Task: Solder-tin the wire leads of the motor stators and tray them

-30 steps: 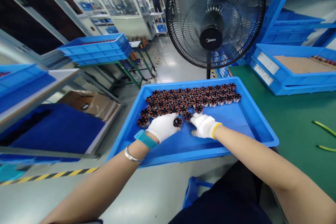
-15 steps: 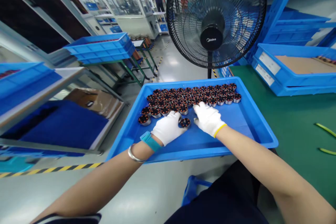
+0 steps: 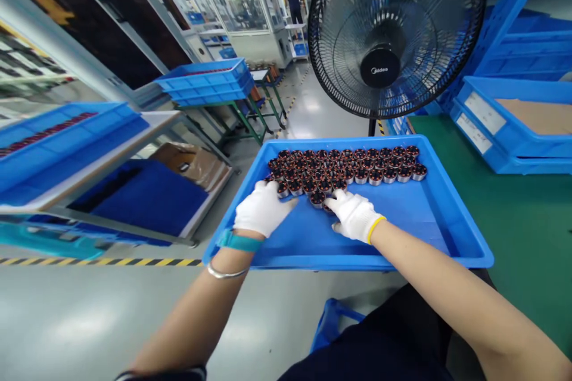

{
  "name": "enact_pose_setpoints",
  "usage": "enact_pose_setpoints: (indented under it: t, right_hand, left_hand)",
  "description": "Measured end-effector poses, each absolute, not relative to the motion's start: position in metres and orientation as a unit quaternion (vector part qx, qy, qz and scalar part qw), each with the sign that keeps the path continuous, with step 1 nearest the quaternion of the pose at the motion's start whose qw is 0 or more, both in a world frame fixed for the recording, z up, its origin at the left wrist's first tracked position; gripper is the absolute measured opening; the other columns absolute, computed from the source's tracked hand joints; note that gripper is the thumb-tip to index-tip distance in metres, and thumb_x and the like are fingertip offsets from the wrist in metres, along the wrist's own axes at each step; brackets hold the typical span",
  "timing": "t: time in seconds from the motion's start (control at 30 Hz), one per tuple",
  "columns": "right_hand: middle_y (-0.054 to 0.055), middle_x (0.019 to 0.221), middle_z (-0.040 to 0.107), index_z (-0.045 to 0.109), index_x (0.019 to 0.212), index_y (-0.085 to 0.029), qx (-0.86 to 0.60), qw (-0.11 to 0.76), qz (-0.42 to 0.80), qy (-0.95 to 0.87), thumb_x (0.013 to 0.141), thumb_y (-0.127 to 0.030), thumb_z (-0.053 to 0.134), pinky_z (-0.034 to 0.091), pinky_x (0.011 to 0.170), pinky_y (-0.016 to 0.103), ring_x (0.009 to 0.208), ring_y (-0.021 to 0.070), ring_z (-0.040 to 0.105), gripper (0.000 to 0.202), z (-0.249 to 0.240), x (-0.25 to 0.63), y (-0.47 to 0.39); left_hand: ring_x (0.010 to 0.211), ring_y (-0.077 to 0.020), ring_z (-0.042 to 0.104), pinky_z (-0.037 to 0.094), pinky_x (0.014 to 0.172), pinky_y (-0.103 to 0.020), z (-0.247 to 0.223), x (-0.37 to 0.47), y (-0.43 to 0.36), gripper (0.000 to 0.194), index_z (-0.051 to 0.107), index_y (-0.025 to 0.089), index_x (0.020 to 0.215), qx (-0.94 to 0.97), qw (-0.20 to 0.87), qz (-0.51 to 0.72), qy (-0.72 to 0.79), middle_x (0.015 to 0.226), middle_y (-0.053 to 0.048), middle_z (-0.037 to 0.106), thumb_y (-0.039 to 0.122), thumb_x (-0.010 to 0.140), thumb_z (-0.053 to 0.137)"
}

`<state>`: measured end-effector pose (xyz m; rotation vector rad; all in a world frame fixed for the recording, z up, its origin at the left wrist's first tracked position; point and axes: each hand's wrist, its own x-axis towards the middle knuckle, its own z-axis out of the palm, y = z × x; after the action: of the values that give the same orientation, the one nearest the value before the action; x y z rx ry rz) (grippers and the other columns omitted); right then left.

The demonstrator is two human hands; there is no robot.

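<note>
Head view: wound motor stators (image 3: pixel 375 176) in a blue tray (image 3: pixel 313 262), both gloved hands at the front rows.
The stators stand upright in close rows toward the tray's far side; each is a short cylinder with a silvery side wall, a black-centred top and copper-coloured windings. Expect a rigid part, probably dense for its size; the smooth wall may slip under fabric gloves, and the windings are likely the fragile portion. Grip by the side wall, clear of the windings. Left hand (image 3: pixel 261 211): thumb and fingers spread, beside the front row's left end. Right hand (image 3: pixel 355 217): fingers curled at a partly hidden stator (image 3: pixel 328 206); whether they pinch it cannot be told.
</note>
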<state>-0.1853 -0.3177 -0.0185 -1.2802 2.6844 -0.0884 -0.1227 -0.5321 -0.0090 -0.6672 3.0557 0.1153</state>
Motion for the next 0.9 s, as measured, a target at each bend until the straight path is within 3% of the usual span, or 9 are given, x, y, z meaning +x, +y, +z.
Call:
enact_pose_setpoints:
  t: [0.13,0.33,0.53,0.7,0.9]
  right_hand:
    - [0.014,0.127,0.054,0.059,0.117,-0.021,-0.423,0.097,-0.013,0.901,0.083,-0.044,0.063,0.057,0.077,0.042,0.103,0.0311,0.065,0.041,-0.019,-0.181,-0.321]
    - [0.014,0.134,0.051,0.04,0.143,-0.03,-0.426,0.107,-0.017,0.898,0.083,-0.041,0.065,0.055,0.08,0.044,0.106,0.0306,0.064,0.066,-0.019,-0.181,-0.342]
    - [0.014,0.123,0.061,0.052,0.129,-0.024,-0.403,0.154,-0.022,0.902,0.083,-0.045,0.063,0.055,0.081,0.042,0.105,0.0292,0.067,0.052,-0.009,-0.172,-0.342]
    - [0.013,0.108,0.064,0.057,0.118,-0.02,-0.312,0.162,0.002,0.936,0.076,-0.043,0.07,0.057,0.072,0.044,0.093,0.0318,0.07,0.049,0.0,-0.153,-0.295]
    - [0.014,0.119,0.059,0.048,0.129,-0.021,-0.193,0.118,0.009,0.974,0.08,-0.036,0.069,0.056,0.074,0.041,0.096,0.0286,0.069,0.056,-0.001,-0.183,-0.268]
  left_hand:
    - [0.096,-0.0375,0.069,0.054,0.079,-0.045,-0.013,-0.116,-0.565,0.051,0.062,0.014,0.108,-0.215,0.109,-0.018,0.97,0.114,-0.02,0.062,0.057,0.082,0.05]
    - [0.1,-0.0317,0.069,0.052,0.086,-0.04,-0.027,-0.108,-0.567,0.035,0.063,0.019,0.109,-0.103,0.106,-0.02,0.989,0.117,-0.013,0.068,0.041,0.085,0.05]
    - [0.102,-0.0226,0.069,0.051,0.092,-0.031,-0.029,-0.098,-0.54,0.029,0.068,0.024,0.107,0.05,0.111,0.088,0.989,0.11,-0.004,0.073,0.038,0.086,0.053]
    - [0.095,-0.0223,0.07,0.053,0.085,-0.031,-0.027,-0.111,-0.492,0.023,0.069,0.024,0.103,0.181,0.113,0.096,0.972,0.106,-0.004,0.073,0.031,0.087,0.055]
    - [0.094,-0.0236,0.068,0.052,0.082,-0.034,-0.03,-0.169,-0.428,0.027,0.068,0.019,0.103,0.219,0.068,0.03,0.973,0.105,-0.011,0.068,0.025,0.094,0.044]
